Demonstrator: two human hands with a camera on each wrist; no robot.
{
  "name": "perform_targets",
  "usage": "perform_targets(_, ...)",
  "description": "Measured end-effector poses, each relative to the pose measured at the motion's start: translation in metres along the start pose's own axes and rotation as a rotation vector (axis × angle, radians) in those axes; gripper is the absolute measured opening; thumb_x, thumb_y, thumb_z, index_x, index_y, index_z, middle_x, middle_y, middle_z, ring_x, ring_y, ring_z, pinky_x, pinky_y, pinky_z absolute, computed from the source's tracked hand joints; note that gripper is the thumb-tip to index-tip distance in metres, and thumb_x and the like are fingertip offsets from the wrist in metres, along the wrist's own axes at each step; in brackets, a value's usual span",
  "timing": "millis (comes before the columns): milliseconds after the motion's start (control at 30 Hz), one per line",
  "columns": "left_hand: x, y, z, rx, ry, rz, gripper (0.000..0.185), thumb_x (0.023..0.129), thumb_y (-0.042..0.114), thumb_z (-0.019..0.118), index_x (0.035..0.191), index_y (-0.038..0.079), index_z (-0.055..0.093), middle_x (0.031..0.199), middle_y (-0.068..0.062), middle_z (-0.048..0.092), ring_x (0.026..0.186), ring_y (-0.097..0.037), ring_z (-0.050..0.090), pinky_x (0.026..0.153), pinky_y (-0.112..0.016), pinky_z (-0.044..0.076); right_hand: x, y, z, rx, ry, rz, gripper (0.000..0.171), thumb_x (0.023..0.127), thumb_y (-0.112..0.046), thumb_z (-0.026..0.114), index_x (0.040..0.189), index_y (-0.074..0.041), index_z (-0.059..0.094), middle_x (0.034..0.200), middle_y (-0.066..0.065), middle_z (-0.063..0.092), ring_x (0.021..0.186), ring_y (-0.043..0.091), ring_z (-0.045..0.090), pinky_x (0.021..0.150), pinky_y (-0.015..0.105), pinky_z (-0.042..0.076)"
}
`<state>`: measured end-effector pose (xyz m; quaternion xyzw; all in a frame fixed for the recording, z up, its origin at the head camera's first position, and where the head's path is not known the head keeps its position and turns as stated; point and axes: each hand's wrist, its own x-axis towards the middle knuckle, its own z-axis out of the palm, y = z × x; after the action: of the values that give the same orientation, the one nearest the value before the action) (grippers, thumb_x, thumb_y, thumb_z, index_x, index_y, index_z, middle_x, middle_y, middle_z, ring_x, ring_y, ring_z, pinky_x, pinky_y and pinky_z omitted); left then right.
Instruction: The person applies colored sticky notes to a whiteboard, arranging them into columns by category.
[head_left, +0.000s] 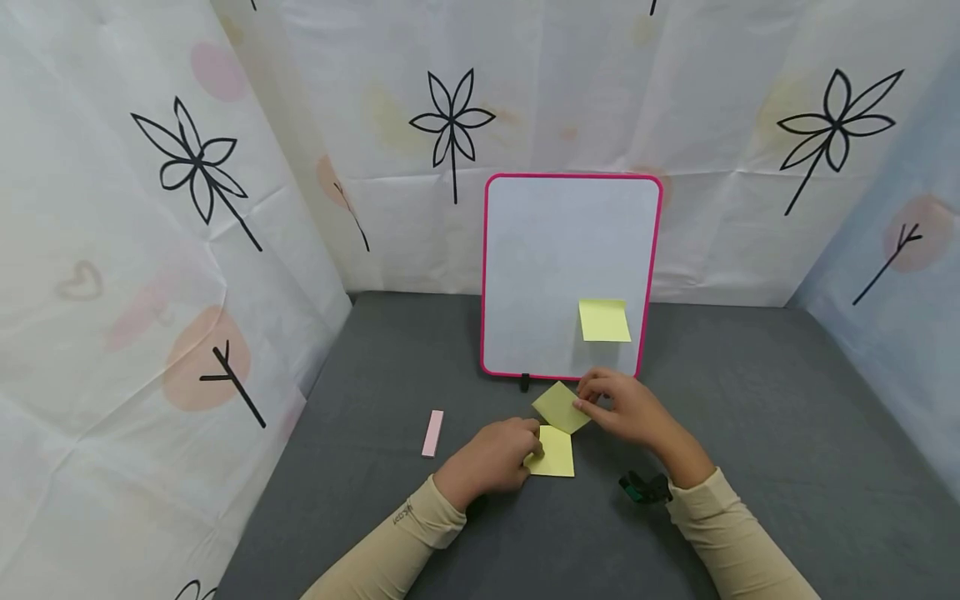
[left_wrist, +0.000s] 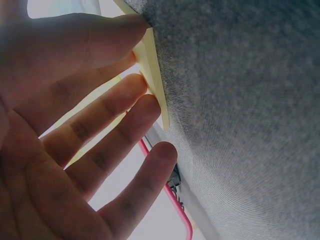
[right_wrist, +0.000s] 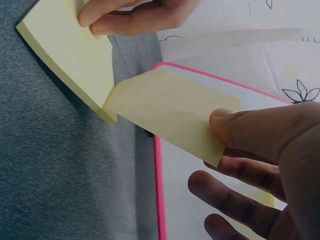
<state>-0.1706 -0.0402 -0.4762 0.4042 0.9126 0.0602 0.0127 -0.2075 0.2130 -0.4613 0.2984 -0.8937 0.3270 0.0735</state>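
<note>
A staged recording booth rather than a lived-in room. Creased white sheeting printed with black flower outlines and pale blotches closes in the back and both sides; a grey felt-covered desk fills the floor of the enclosure. Sparse office props only: a pink-framed whiteboard propped upright.
</note>
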Motion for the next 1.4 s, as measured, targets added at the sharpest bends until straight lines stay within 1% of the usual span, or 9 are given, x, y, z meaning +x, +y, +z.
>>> perform_targets(133,0.000,0.000,0.001,-0.005,0.002,0.001,0.018,0.088,0.009,0.079,0.102,0.018,0.085,0.095,0.005,0.067,0.075,-0.006,0.054,0.067,-0.019,0.049,0.001,-0.001,-0.004,-0.011,0.010,-0.017,0.005,0.097,-0.012,0.078,0.093,-0.014,0.075,0.097,-0.005,0.069,0.080,0.004,0.062,0.071,0.041,0.058)
perform_targets(233,0.000,0.000,0.001,-0.007,0.010,0.008,0.019,0.088,0.008,0.079,0.103,0.018,0.085,0.096,0.005,0.068,0.077,-0.007,0.058,0.069,-0.020,0.051,0.003,-0.002,-0.009,0.007,0.028,-0.056,0.003,0.098,-0.010,0.077,0.095,-0.012,0.075,0.096,-0.005,0.069,0.081,0.004,0.063,0.071,0.039,0.058)
perform_targets(367,-0.001,-0.001,0.001,-0.003,0.024,0.015,0.022,0.086,0.006,0.079,0.103,0.019,0.086,0.096,0.006,0.068,0.079,-0.008,0.061,0.070,-0.021,0.053,0.008,-0.005,-0.016,0.039,0.081,-0.119,0.008,0.095,-0.004,0.078,0.093,-0.012,0.076,0.086,-0.006,0.066,0.072,0.002,0.057,0.063,0.031,0.053)
perform_targets(500,-0.002,-0.001,-0.001,-0.006,0.031,0.022,0.024,0.085,0.005,0.079,0.104,0.018,0.086,0.096,0.006,0.068,0.079,-0.009,0.062,0.071,-0.021,0.053,0.012,-0.008,-0.024,0.030,0.128,-0.139,0.010,0.093,-0.002,0.080,0.091,-0.012,0.077,0.079,-0.010,0.062,0.066,0.000,0.049,0.059,0.025,0.046)
perform_targets(833,-0.003,-0.001,-0.001,-0.010,0.020,0.030,0.023,0.086,0.007,0.079,0.105,0.019,0.085,0.098,0.006,0.068,0.082,-0.008,0.063,0.072,-0.020,0.054,0.019,-0.008,-0.037,0.010,0.231,-0.167,0.014,0.088,0.002,0.082,0.093,-0.011,0.082,0.084,-0.006,0.067,0.069,0.002,0.054,0.064,0.026,0.050)
perform_targets(1000,-0.004,-0.002,-0.001,-0.007,0.035,0.042,0.023,0.086,0.006,0.079,0.104,0.018,0.085,0.098,0.006,0.069,0.083,-0.009,0.065,0.073,-0.020,0.054,0.024,-0.006,-0.046,0.007,0.314,-0.229,0.024,0.080,0.012,0.084,0.092,-0.008,0.082,0.086,-0.004,0.068,0.070,0.005,0.053,0.065,0.024,0.046)
perform_targets(1133,-0.004,-0.002,0.000,-0.012,0.037,0.038,0.023,0.086,0.005,0.078,0.105,0.018,0.085,0.099,0.006,0.069,0.085,-0.009,0.065,0.074,-0.020,0.054,0.029,-0.007,-0.054,0.035,0.386,-0.283,0.027,0.076,0.017,0.084,0.091,-0.006,0.081,0.086,0.001,0.070,0.069,0.009,0.054,0.067,0.017,0.045)
perform_targets(1200,-0.004,-0.002,0.000,-0.018,0.032,0.031,0.024,0.087,0.006,0.078,0.105,0.019,0.085,0.100,0.006,0.069,0.086,-0.009,0.065,0.074,-0.019,0.054,0.032,-0.008,-0.058,0.034,0.416,-0.294,0.026,0.076,0.017,0.084,0.090,-0.005,0.081,0.086,0.003,0.071,0.069,0.010,0.055,0.068,0.014,0.044)
perform_targets(1400,-0.003,-0.002,0.000,-0.022,0.018,0.020,0.023,0.087,0.007,0.079,0.107,0.019,0.085,0.102,0.006,0.070,0.087,-0.008,0.065,0.074,-0.020,0.054,0.039,-0.003,-0.069,0.007,0.468,-0.275,0.022,0.077,0.015,0.083,0.089,-0.004,0.081,0.086,0.005,0.071,0.070,0.014,0.058,0.065,0.018,0.043)
